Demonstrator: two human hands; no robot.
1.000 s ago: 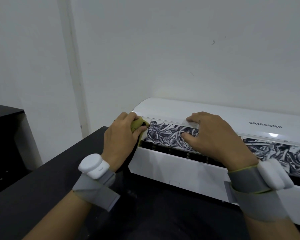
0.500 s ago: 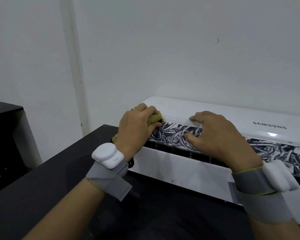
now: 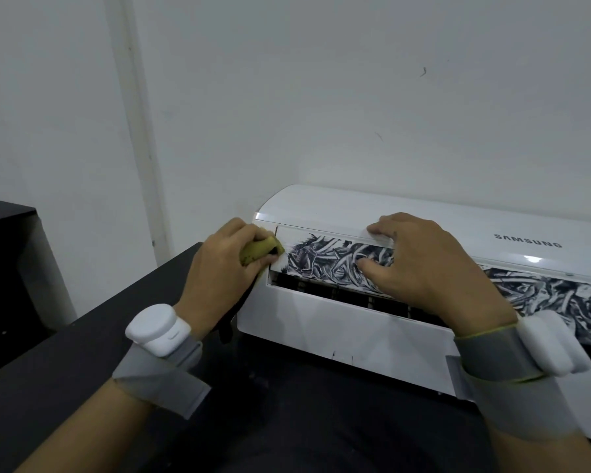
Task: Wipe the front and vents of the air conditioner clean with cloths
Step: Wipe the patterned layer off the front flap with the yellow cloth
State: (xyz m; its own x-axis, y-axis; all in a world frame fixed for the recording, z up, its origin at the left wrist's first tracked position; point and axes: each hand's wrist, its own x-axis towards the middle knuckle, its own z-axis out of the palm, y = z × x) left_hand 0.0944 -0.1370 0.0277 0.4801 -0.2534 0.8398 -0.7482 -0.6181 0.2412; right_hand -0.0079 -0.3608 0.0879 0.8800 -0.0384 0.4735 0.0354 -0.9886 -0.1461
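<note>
The left hand (image 3: 219, 268) is bunching a yellow-green cloth (image 3: 258, 250), its fingers curled tight around the wad, and is pressing it against the left end of the patterned flap (image 3: 321, 259) on the air conditioner (image 3: 355, 329). A dark tail of cloth is hanging below the palm, beside the unit's left edge. The right hand (image 3: 420, 264) is lying further along the same flap, holding nothing: its fingers are resting uncurled on the flap's white upper lip while the thumb is pressing the patterned face, seemingly steadying it. Just under the flap, the dark vent slot (image 3: 321, 290) is showing. The unit is sitting lengthwise on the black bench (image 3: 65, 370), against the wall, its long axis running from the cloth away to the right. So nearly all of the flap and slot is lying rightward of the left hand, and the right hand is sitting in that path; a sweep along the length will probably need it to shift.
</note>
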